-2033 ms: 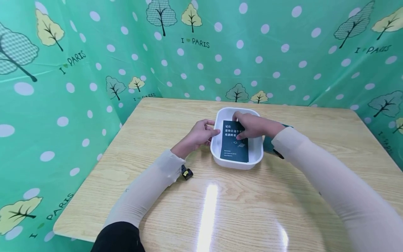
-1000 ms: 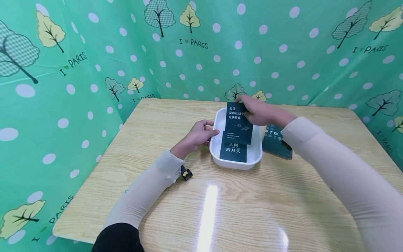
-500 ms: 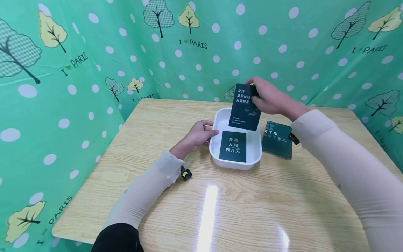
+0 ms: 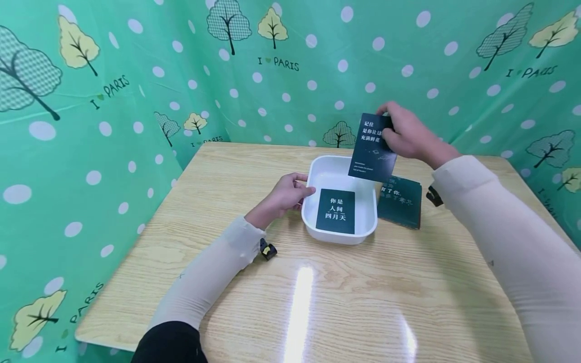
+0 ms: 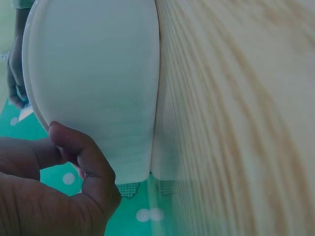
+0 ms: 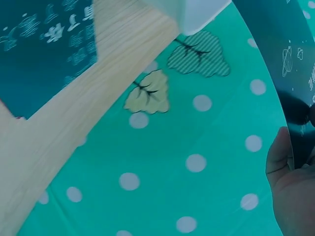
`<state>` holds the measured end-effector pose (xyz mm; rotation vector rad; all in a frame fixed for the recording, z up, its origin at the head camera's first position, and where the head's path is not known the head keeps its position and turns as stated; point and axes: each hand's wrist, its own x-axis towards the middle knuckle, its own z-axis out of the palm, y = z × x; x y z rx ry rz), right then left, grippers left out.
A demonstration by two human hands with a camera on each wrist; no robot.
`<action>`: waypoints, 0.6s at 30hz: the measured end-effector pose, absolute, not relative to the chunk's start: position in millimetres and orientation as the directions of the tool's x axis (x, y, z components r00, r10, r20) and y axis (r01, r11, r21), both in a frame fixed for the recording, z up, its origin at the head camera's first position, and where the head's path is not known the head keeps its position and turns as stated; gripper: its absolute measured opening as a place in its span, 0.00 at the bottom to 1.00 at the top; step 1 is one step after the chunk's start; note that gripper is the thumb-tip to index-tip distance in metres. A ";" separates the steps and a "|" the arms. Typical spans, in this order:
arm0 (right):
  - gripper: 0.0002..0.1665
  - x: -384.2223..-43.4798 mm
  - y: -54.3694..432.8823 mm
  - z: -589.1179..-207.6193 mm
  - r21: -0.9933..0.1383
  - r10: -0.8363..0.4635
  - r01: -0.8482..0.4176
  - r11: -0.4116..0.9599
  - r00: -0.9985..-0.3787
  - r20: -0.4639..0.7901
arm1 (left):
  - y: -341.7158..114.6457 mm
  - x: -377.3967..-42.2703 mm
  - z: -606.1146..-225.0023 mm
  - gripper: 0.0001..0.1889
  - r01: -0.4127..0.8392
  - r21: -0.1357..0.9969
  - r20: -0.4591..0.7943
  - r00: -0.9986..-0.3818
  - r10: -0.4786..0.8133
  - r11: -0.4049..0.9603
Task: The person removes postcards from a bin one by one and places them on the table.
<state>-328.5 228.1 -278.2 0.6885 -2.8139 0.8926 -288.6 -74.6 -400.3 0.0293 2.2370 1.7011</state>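
My left hand (image 4: 285, 195) holds the left rim of a white plastic basin (image 4: 333, 175), thumb on the edge; the left wrist view shows the fingers at the rim of the basin (image 5: 98, 88). My right hand (image 4: 408, 132) pinches a dark green printed card (image 4: 369, 159) by its upper right edge, raised above the basin's right side. In the right wrist view the held card (image 6: 275, 34) looks thin and slightly bent, above the hand (image 6: 298, 201). Another dark green card (image 4: 336, 224) lies flat in the basin's near half. Whether more cards lie under it is hidden.
Dark green printed cards (image 4: 401, 209) lie in a small pile on the wooden table (image 4: 363, 297), just right of the basin. Small black devices (image 4: 268, 249) sit at the wrists. A green dotted curtain (image 4: 290, 101) hangs behind and left of the table.
My right hand has lifted the card out of the basin and moved it up and right, uncovering the card beneath and the pile beside the basin. The left hand has stayed on the rim.
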 end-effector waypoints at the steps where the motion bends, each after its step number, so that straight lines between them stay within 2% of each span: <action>1: 0.27 -329.2 231.1 -279.3 -0.525 -0.379 -0.446 0.725 -0.895 0.236 | -74.5 -289.0 -400.4 0.23 -0.182 0.941 -0.247 -0.945 0.213 0.286; 18: 0.27 -335.5 281.1 -303.7 -0.554 -0.255 -0.320 0.768 -0.947 0.194 | -74.2 -288.1 -400.6 0.24 -0.178 0.943 -0.243 -0.946 0.215 0.282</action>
